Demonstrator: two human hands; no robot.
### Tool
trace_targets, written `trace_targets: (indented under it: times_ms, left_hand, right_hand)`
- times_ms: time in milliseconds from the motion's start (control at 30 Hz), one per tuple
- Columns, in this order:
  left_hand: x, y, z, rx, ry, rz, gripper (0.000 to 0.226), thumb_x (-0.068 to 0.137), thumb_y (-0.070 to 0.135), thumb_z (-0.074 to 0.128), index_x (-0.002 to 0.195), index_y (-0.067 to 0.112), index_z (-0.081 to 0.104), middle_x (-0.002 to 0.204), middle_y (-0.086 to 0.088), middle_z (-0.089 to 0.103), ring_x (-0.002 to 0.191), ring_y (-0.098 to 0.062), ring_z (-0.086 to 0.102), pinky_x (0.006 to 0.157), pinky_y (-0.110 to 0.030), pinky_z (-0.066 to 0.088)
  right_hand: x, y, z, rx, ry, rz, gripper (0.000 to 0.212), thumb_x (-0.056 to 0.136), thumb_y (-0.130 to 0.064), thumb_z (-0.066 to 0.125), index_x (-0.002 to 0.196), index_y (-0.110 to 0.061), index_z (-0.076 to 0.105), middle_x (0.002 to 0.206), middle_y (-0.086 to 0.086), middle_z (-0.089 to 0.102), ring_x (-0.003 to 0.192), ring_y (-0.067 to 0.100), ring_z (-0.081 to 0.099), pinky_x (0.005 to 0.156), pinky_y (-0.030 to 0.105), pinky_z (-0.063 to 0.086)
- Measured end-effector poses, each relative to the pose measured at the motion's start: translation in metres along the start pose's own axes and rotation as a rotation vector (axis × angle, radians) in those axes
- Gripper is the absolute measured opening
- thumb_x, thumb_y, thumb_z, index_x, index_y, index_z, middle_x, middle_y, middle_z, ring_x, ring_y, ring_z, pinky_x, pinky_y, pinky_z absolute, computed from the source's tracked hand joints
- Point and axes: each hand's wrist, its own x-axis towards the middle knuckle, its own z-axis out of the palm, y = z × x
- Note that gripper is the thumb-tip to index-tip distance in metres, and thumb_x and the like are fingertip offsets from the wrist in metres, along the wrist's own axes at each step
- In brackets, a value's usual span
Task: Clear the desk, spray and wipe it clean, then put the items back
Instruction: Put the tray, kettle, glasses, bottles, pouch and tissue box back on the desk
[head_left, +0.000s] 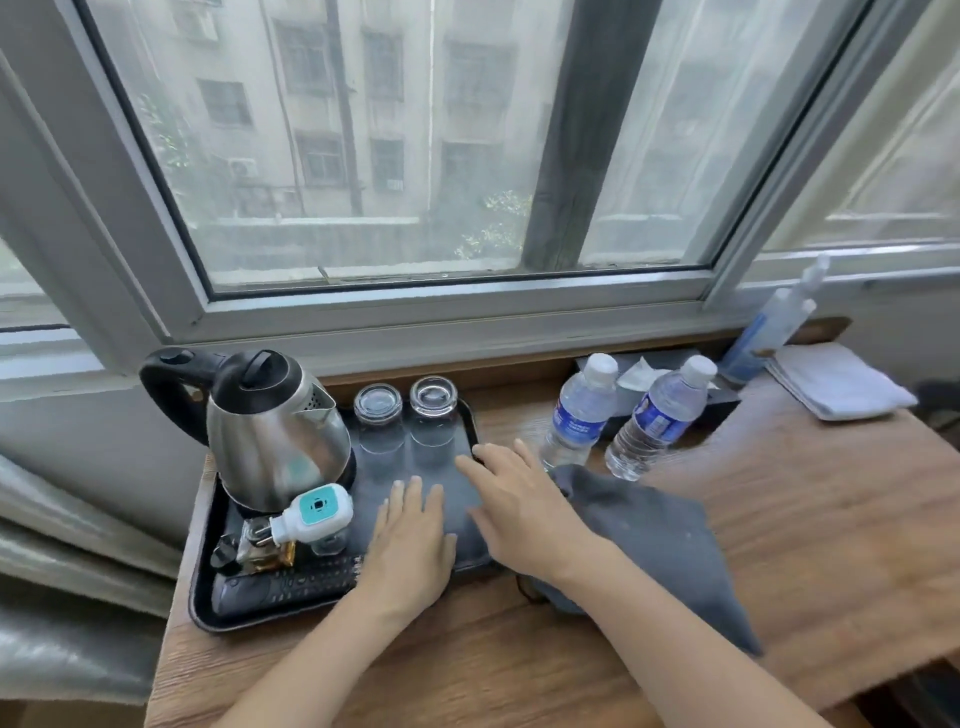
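Both hands lay on the black tray at the left of the wooden desk. The left hand rested flat on the tray floor with fingers straight and holding nothing; the right hand reached across with fingers extended, its fingertips at the tray's right rim, and it too gripped nothing that could be seen. A dark grey cloth lay on the desk just right of the tray, partly under the right wrist. The tray carried a steel kettle at its far left, two upturned glasses along the far edge, a white and teal plug-in device, some sachets and a remote control near the front. Right of the tray stood two water bottles, with a spray bottle and a folded white towel at the far right corner. Judging by this, the clearing step had barely begun or the tray was being settled back in place; I could not tell which. If clearing, the next move would call for a firm hold on both rims and a level lift, since the kettle and glasses could tip. A dark box behind the bottles was mostly hidden, the sachet labels were unreadable, and the desk's near and right edges ran out of view.
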Motion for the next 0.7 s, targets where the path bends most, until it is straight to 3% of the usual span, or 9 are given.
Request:
trace_targets:
  times_ms: [133,267,367,433,500,567,633,700]
  left_hand:
    - [-0.011,0.009,0.010,-0.008,0.055,0.128,0.064,0.109,0.038,0.044,0.165,0.015,0.023,0.174,-0.014,0.014,0.162,-0.036,0.005,0.130,-0.045,0.010]
    - [-0.016,0.022,0.021,-0.074,0.083,0.258,0.059,0.109,0.033,0.047,0.163,0.015,0.031,0.172,-0.011,0.023,0.162,-0.035,0.012,0.130,-0.044,0.012]
    - [-0.019,0.032,0.028,-0.167,0.106,0.357,0.054,0.104,0.021,0.057,0.155,0.011,0.044,0.164,-0.011,0.039,0.157,-0.038,0.026,0.129,-0.046,0.020]
    - [-0.020,0.041,0.027,-0.265,0.092,0.425,0.051,0.101,0.012,0.057,0.152,0.013,0.047,0.154,-0.005,0.049,0.150,-0.032,0.039,0.129,-0.043,0.024]
    - [-0.024,0.054,0.021,-0.363,0.079,0.449,0.046,0.101,0.008,0.053,0.146,0.016,0.049,0.140,0.001,0.056,0.134,-0.022,0.050,0.120,-0.039,0.036]
    - [-0.027,0.066,0.013,-0.397,0.043,0.407,0.041,0.106,0.013,0.048,0.146,0.017,0.048,0.139,0.002,0.057,0.131,-0.019,0.052,0.112,-0.031,0.040]
    - [-0.030,0.074,0.007,-0.369,-0.006,0.356,0.036,0.109,0.019,0.043,0.145,0.018,0.047,0.134,0.001,0.060,0.126,-0.022,0.056,0.105,-0.033,0.044]
    - [-0.031,0.080,0.005,-0.334,-0.029,0.330,0.026,0.110,0.023,0.042,0.135,0.021,0.048,0.115,0.000,0.063,0.108,-0.025,0.060,0.095,-0.040,0.049]
  right_hand:
    - [-0.061,0.002,-0.008,0.010,0.061,0.147,0.047,0.090,-0.028,0.064,0.135,-0.019,0.052,0.131,-0.001,0.052,0.128,0.022,0.048,0.119,0.047,0.031]
    - [-0.114,0.007,-0.006,-0.004,0.122,0.333,0.064,0.090,-0.037,0.062,0.150,-0.021,0.043,0.155,0.001,0.041,0.150,0.022,0.030,0.124,0.052,0.021]
    - [-0.142,0.013,0.001,-0.059,0.034,0.505,0.081,0.090,-0.049,0.059,0.159,-0.022,0.027,0.164,0.005,0.030,0.154,0.027,0.021,0.124,0.055,0.019]
    - [-0.154,0.015,0.002,-0.102,-0.061,0.604,0.089,0.091,-0.054,0.059,0.162,-0.023,0.016,0.167,0.010,0.019,0.156,0.032,0.013,0.126,0.054,0.011]
    - [-0.161,0.017,0.000,-0.106,-0.135,0.650,0.089,0.095,-0.053,0.058,0.163,-0.027,0.007,0.169,0.012,0.007,0.157,0.033,0.001,0.127,0.053,0.000]
    - [-0.163,0.021,-0.003,-0.116,-0.176,0.648,0.087,0.098,-0.051,0.055,0.163,-0.031,0.000,0.170,0.011,0.000,0.156,0.034,-0.005,0.126,0.053,-0.005]
    - [-0.162,0.027,-0.001,-0.121,-0.187,0.636,0.089,0.096,-0.048,0.058,0.163,-0.032,0.001,0.170,0.012,0.003,0.156,0.038,0.000,0.125,0.056,-0.003]
    - [-0.161,0.035,0.003,-0.143,-0.222,0.623,0.093,0.091,-0.045,0.066,0.162,-0.031,0.009,0.168,0.016,0.014,0.152,0.045,0.014,0.124,0.060,0.006]
